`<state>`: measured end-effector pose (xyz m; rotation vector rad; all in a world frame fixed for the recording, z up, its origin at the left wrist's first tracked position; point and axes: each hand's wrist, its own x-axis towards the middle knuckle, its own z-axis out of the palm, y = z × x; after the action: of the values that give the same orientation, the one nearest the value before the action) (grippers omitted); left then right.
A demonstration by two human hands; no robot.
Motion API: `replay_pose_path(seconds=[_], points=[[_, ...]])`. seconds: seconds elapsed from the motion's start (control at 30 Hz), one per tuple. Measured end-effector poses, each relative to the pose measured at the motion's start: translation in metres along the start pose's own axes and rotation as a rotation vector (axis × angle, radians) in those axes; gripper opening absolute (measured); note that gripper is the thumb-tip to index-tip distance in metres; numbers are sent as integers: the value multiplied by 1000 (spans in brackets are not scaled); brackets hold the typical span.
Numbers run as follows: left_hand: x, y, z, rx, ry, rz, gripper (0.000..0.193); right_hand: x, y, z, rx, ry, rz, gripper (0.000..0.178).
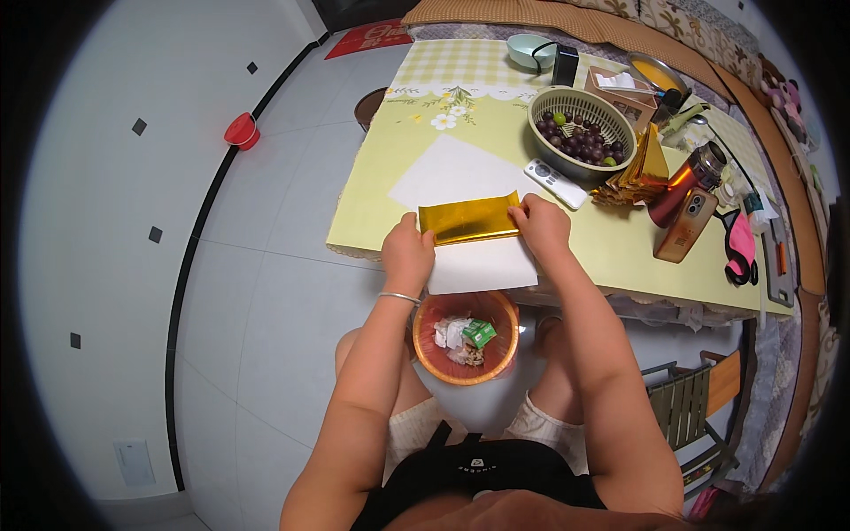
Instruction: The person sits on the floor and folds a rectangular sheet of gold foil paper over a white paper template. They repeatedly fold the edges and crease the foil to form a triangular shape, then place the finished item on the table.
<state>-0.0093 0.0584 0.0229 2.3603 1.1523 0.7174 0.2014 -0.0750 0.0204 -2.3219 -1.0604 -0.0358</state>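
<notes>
Between my two hands a sheet of shiny gold foil paper (469, 219) is stretched flat, with a fold along its near edge. My left hand (408, 255) pinches its left end, thumb on top. At the other end, my right hand (543, 228) grips the right edge the same way. Underneath lies a white sheet of paper (482, 269), its near end reaching over the table edge. To the right, a stack of folded gold foil paper (639, 177) leans beside a red flask (686, 184).
A green-covered table (372, 199) holds a basket (542, 146) of grapes, a white remote (555, 183), a phone (686, 225) and a pink-black strap item (740, 247). An orange bin (423, 354) with trash stands between my legs. A folding chair (682, 416) is at right, a red bucket (242, 131) far left.
</notes>
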Motion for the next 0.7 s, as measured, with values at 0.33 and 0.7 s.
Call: replay_pose_path(seconds=[0.33,0.7], points=[[3,-8,13,138,106,632,45,-2,1,1,27,22,-49,23],[-18,11,17,235,-268,652,80,-4,3,2,25,43,-79,21]])
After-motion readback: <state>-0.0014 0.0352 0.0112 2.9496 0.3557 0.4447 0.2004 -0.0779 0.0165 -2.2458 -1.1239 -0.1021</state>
